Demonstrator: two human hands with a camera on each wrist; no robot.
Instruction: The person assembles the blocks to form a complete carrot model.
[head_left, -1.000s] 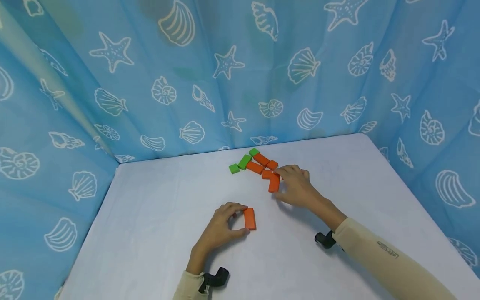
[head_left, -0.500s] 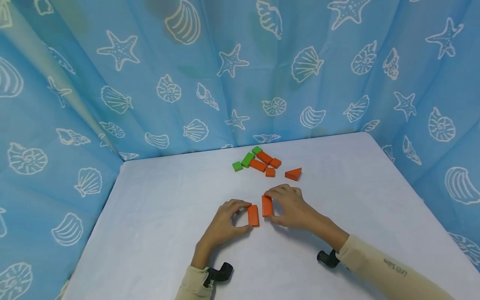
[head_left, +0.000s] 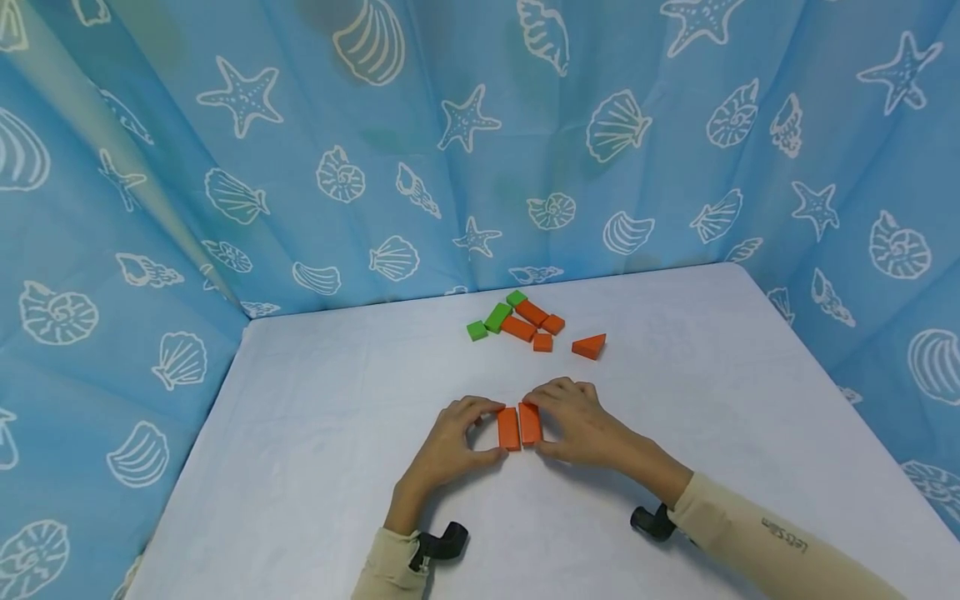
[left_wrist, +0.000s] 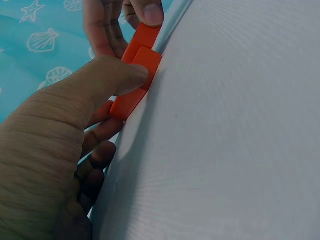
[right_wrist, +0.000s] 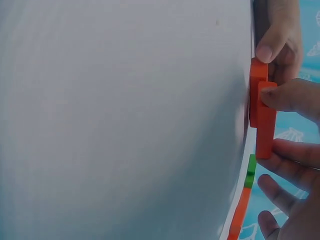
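Near the middle of the white table, my left hand (head_left: 448,446) pinches an orange rectangular block (head_left: 508,429) by its two short ends, thumb at the near end. Just to its right, my right hand (head_left: 579,425) pinches a second orange rectangular block (head_left: 530,424) in the same manner. The two blocks stand side by side with a thin gap at most between them. In the left wrist view the thumb presses the left block (left_wrist: 150,61). From the right wrist, the right block (right_wrist: 266,122) partly covers the left block (right_wrist: 256,75).
Farther back lies a loose group of green blocks (head_left: 498,317) and orange blocks (head_left: 518,327). An orange triangular block (head_left: 589,346) sits apart, to the right of the group. Behind the white table (head_left: 337,375) hangs a blue curtain (head_left: 420,150) with shell prints.
My right hand has taken an orange block from the far group and brought it nearer, leftward beside the left hand's block. My left hand still holds its block in about the same place.
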